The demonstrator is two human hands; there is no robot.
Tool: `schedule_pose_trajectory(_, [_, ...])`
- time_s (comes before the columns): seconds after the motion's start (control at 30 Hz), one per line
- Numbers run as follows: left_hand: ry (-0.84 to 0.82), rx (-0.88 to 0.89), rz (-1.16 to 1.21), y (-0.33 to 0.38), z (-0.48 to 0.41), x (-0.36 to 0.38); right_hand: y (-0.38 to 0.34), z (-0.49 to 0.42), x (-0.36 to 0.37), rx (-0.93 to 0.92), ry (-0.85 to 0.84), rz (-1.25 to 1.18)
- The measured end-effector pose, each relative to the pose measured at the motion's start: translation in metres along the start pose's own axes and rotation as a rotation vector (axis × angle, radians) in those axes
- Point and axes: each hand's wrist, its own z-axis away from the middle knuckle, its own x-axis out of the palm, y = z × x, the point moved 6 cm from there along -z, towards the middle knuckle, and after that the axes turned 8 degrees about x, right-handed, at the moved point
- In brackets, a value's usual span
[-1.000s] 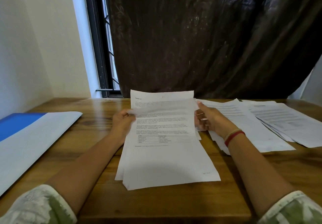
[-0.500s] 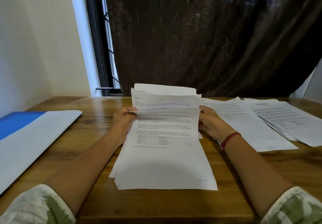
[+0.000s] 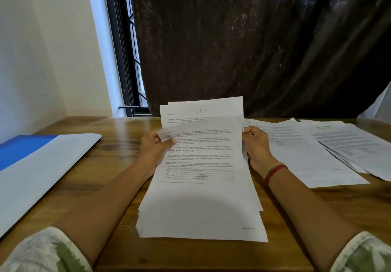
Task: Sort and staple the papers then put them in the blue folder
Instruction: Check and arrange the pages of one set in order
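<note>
Evidently the left hand (image 3: 155, 147) and right hand (image 3: 257, 147) grip the paper stack's (image 3: 201, 204) side edges, tilting it up off the desk (image 3: 118, 155) so handwritten page marks show for sorting, while the blue folder (image 3: 23, 149) lies well apart at the left.

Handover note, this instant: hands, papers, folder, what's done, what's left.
Hands: left hand pinches the top sheet's left corner, lifting it off the stack; right hand grips the stack's right edge.
The stack's lower end rests on the table.
The loose papers lie spread at right; the blue folder lies at left.
Done: sorting is under way.
Left: finish sorting, staple, file in the folder. No stapler in view.
</note>
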Motion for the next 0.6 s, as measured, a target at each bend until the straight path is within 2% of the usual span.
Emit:
schedule_pose_trajectory(0.3, [-0.003,0.066,-0.015,0.0058,0.0016,0.0060,-0.0035,0.0049,-0.0016,-0.029,0.005,-0.182])
schedule_pose_trajectory(0.6, [-0.030,0.067,-0.095,0.0017,-0.0033,0.0025,-0.0066,0.0021,-0.0061,-0.098,0.056,-0.159])
